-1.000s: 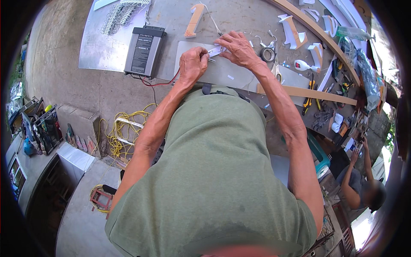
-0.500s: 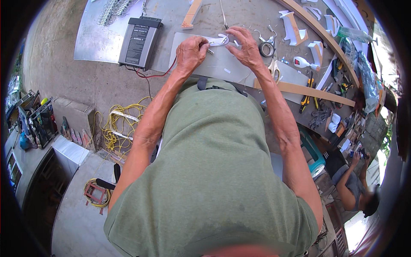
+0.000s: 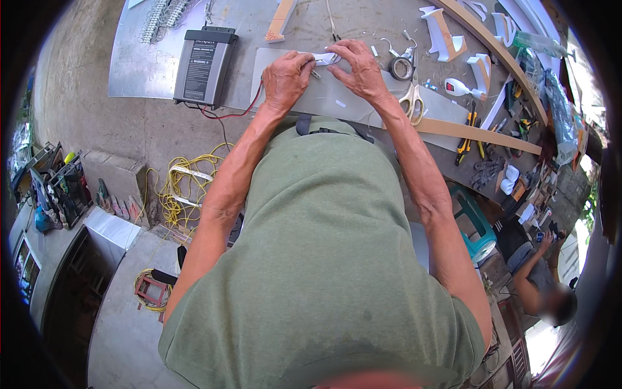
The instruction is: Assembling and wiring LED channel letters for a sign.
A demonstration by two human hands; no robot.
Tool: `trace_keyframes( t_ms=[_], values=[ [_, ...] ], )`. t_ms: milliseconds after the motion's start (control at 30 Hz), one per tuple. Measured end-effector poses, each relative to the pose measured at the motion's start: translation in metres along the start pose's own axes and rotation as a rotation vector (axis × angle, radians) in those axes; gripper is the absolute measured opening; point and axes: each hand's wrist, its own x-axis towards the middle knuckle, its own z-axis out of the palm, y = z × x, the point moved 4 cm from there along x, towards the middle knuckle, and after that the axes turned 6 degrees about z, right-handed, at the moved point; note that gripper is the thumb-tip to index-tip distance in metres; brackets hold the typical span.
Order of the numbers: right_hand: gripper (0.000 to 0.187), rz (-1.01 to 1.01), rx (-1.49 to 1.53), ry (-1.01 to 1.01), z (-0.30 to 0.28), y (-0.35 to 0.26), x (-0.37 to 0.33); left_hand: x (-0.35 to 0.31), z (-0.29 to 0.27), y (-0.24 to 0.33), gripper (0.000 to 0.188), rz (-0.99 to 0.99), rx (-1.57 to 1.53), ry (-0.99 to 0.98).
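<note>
The left hand (image 3: 287, 79) pinches the white piece (image 3: 323, 59) over the grey sheet (image 3: 319, 98), near its far edge; whether the right hand (image 3: 363, 70) grips also, I cannot tell. Tape roll (image 3: 393, 69) narrows room rightward.

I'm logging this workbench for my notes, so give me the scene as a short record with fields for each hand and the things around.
Left hand: pinching one end of a small white piece
Right hand: thumb and fingers parted at the piece's other end; contact unclear
Right of the hands: tape roll, pale-handled scissors
Left of the hands: grey-and-black box with wires
Floor at left: tangled yellow cord
Co-worker: a person at far right
</note>
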Motion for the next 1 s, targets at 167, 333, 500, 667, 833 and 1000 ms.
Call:
trace_keyframes(
  t_ms=[167,333,500,667,833,1000],
  values=[
    [0.035,-0.011,-0.049,0.028,0.010,-0.001,-0.003,0.001,0.001,0.000,0.012,0.013,-0.004,0.004],
    [0.025,-0.010,-0.104,0.108,0.018,-0.008,-0.002,0.001,0.002,-0.002,0.012,0.011,-0.023,0.014],
    [0.021,-0.041,-0.105,0.109,0.021,-0.005,0.003,0.001,0.002,-0.003,0.012,-0.008,-0.022,0.016],
    [0.019,-0.070,-0.114,0.100,0.021,-0.004,0.003,-0.001,0.001,-0.007,0.017,-0.005,-0.080,0.014],
    [0.016,-0.040,-0.126,0.083,0.022,-0.004,0.004,-0.008,-0.012,-0.010,0.032,-0.111,-0.323,-0.026],
    [0.016,-0.031,-0.125,0.086,0.021,-0.006,0.005,-0.031,-0.032,-0.011,0.033,0.106,-0.129,0.127]
  ],
)
